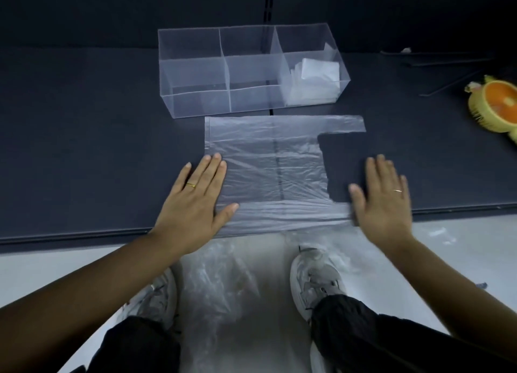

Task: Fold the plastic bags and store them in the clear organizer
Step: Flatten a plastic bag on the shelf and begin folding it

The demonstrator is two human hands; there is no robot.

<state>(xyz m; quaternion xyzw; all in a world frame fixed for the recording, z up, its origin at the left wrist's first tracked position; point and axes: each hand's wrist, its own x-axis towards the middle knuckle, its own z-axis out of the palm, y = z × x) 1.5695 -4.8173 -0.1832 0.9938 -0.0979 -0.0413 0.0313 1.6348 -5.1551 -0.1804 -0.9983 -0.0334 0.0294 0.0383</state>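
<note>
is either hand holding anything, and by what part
Nothing is gripped. Both hands lie flat: the left hand presses the left edge of the bag, the right hand the end of its near handle.

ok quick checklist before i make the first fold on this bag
1. plastic bag spread flat on the mat: ok, light wrinkles only
2. left hand flat on the bag's near left corner: ok
3. right hand flat on the end of the near handle: ok
4. far handle lying straight: ok
5. room in the clear organizer: ok, folded bags only in its right compartment
</note>
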